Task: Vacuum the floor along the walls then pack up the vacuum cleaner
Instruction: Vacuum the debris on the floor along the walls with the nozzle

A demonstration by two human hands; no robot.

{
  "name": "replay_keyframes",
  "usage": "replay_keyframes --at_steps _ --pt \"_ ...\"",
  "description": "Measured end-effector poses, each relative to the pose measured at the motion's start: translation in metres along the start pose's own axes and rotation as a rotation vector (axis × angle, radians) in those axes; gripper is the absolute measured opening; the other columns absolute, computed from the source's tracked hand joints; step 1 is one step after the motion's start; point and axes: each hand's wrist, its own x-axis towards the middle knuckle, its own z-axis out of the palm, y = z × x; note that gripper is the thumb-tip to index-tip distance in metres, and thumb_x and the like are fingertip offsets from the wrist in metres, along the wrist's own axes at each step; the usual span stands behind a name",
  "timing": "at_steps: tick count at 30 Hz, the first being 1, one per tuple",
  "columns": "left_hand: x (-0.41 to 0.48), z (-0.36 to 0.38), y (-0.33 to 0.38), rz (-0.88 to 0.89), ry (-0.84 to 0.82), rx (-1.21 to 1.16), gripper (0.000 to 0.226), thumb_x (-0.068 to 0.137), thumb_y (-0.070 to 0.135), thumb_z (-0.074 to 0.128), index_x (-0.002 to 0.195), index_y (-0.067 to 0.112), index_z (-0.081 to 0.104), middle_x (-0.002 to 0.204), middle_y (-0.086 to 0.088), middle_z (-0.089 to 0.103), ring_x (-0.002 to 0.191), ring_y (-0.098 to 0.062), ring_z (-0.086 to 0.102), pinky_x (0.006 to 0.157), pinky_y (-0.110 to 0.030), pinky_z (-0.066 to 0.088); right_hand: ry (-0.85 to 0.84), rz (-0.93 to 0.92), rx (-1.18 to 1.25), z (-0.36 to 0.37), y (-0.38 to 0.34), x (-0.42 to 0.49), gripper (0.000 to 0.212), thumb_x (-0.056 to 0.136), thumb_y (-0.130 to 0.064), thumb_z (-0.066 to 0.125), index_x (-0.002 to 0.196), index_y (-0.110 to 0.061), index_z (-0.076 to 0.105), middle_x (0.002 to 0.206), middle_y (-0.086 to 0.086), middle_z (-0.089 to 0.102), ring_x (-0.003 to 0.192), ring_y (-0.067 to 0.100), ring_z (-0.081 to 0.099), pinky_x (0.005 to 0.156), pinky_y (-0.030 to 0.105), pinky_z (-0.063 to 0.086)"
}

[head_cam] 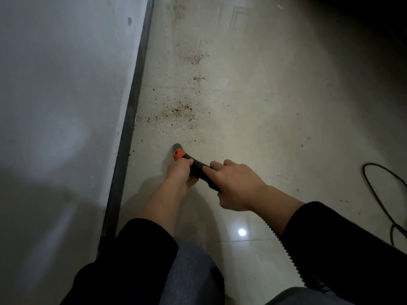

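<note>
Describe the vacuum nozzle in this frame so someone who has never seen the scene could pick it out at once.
Follow the dark baseboard along the pale wall down to the two hands on the tiled floor. The vacuum nozzle is the short black tube held by the left hand and right hand, its tip near the brown debris. Its orange collar is the only bright colour here.

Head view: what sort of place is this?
Probably a bare indoor room, perhaps newly finished: a pale tiled floor scattered with brown grit, a plain wall and a dark skirting.

no readable text, labels or numbers
</note>
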Motion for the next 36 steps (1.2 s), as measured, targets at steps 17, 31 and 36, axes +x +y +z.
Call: replay_keyframes --at_steps 17,31,36 --pt "0.020 0.050 -0.016 0.068 -0.088 0.114 0.041 0.098 0.016 0.056 0.131 -0.005 0.049 0.120 -0.024 0.062 0.104 -0.032 0.065 0.082 -0.034 0.055 0.003 0.145 0.021 0.012 0.039 -0.019 0.059 0.084 -0.017 0.056 0.140 -0.016 0.035 0.114 0.004 0.049 0.086 0.023 0.043 0.060 0.033 0.037" --pt "0.032 0.073 -0.008 0.084 -0.153 0.143 0.039 0.097 0.015 0.056 0.131 -0.004 0.050 0.115 -0.022 0.064 0.095 -0.029 0.066 0.073 -0.032 0.054 0.036 0.205 0.037 0.017 0.057 -0.014 0.061 0.083 -0.016 0.055 0.141 -0.017 0.035 0.113 0.002 0.049 0.084 0.021 0.038 0.061 0.031 0.033" --pt "0.036 0.075 -0.001 0.099 -0.137 0.115 0.040 0.097 0.015 0.057 0.130 -0.005 0.049 0.115 -0.023 0.064 0.097 -0.030 0.067 0.075 -0.031 0.054 0.046 0.201 0.028 0.014 0.062 -0.005 0.055 0.083 -0.016 0.056 0.136 -0.016 0.039 0.112 0.002 0.050 0.085 0.021 0.040 0.062 0.031 0.034"
